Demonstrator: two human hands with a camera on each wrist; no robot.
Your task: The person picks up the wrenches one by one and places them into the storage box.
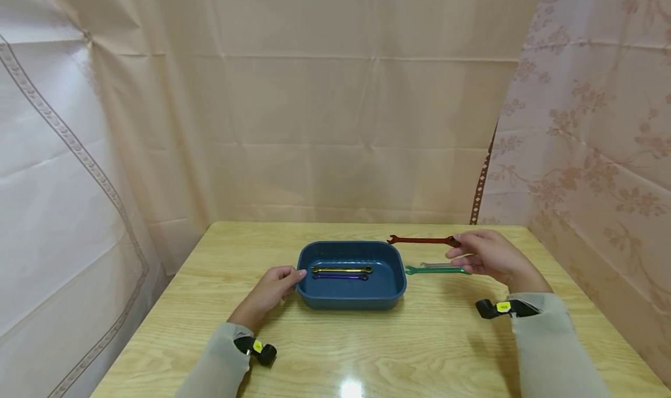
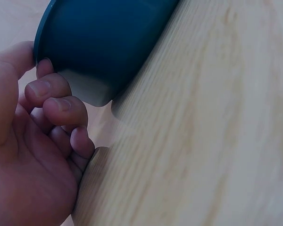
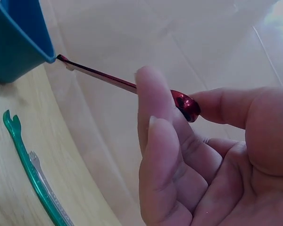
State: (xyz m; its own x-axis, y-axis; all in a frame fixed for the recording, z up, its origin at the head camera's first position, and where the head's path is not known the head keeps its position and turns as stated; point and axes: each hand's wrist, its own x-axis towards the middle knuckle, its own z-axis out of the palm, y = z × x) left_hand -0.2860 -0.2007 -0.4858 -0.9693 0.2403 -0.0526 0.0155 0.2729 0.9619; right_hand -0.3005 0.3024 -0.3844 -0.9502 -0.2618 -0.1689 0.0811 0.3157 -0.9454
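A blue rectangular bin stands on the table, with a gold wrench and a purple wrench lying side by side inside. My left hand pinches the bin's left rim between thumb and fingers; the left wrist view shows the other fingers curled below the rim. Raised above the table, my right hand pinches a red wrench by one end, its open jaw pointing left toward the bin's far right corner. Below that hand, a green wrench and a silver wrench lie on the table, right of the bin.
The light wood table ends at a beige cloth hanging behind it. Patterned cloth hangs at the right and white cloth at the left.
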